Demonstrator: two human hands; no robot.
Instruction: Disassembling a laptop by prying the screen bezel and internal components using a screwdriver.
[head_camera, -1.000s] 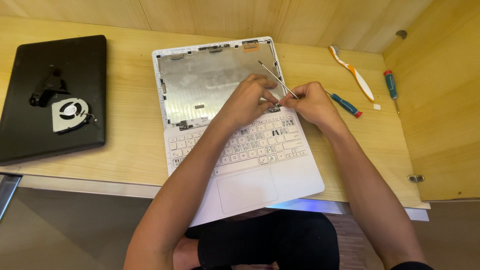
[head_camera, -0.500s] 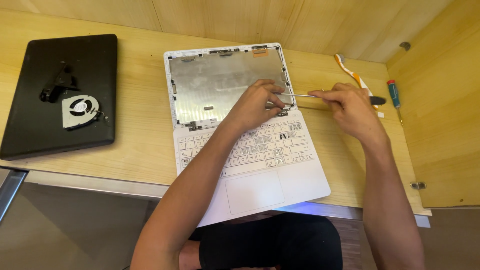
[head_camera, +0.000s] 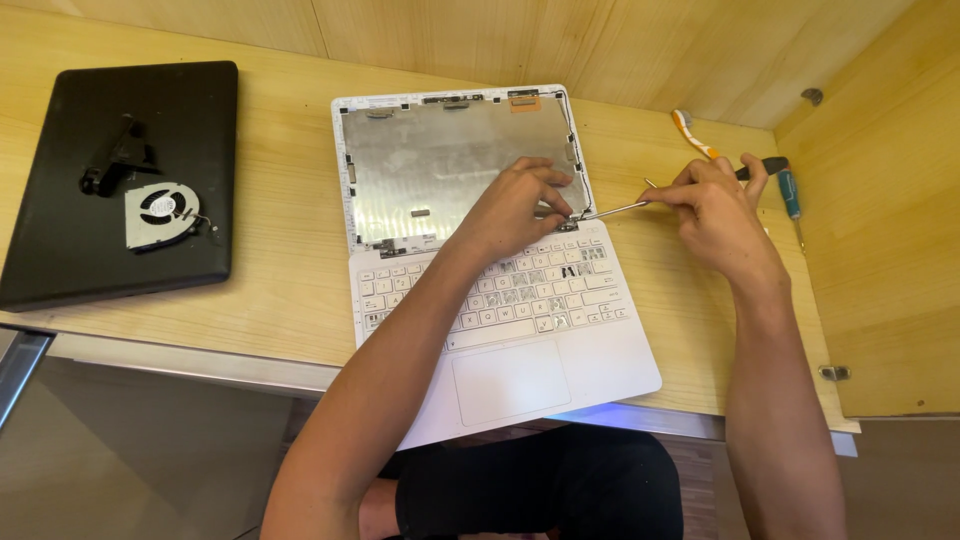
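Observation:
A white laptop (head_camera: 500, 380) lies open on the wooden desk (head_camera: 280, 270), its lid stripped to a bare silver back panel (head_camera: 440, 160). My left hand (head_camera: 515, 205) rests on the lower right of that panel, fingertips pinching at the right hinge. My right hand (head_camera: 715, 215) grips a screwdriver (head_camera: 612, 209) with a thin metal shaft. The shaft lies nearly flat, its tip at the same hinge next to my left fingertips.
A closed black laptop (head_camera: 60, 230) sits at the left with a loose cooling fan (head_camera: 160, 213) and a black cable piece (head_camera: 115, 160) on top. An orange-and-white toothbrush (head_camera: 692, 132) and a blue-handled screwdriver (head_camera: 790, 198) lie by the right wooden wall.
My right hand has moved out to the right, swinging the screwdriver from steeply tilted to nearly flat with its tip at the hinge. The left hand stayed at the hinge.

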